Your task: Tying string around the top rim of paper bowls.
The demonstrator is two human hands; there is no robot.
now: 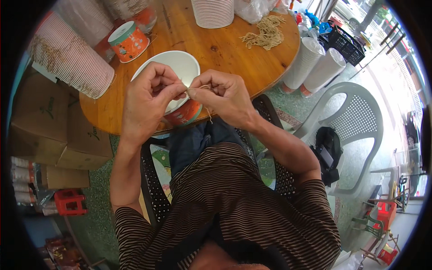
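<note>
My left hand (pixel 150 101) and my right hand (pixel 225 94) meet fingertip to fingertip over the near edge of the table. Both pinch a thin tan string (pixel 210 116), whose loose end dangles below my right fingers. Just behind and beneath them is a paper bucket (pixel 188 67), white inside and orange with a green band outside. It appears tilted, and my hands hide part of its rim. Whether the string is joined to the bucket, I cannot tell. A heap of similar tan strings (pixel 265 33) lies at the far right of the table.
The round wooden table (pixel 225 49) holds a small orange-and-green tub (pixel 129 41), a long stack of paper buckets (pixel 74 58) on the left and another stack (pixel 213 12) at the back. Wrapped white stacks (pixel 306 60) and a grey plastic chair (pixel 348 121) stand right; cardboard boxes (pixel 40 117) left.
</note>
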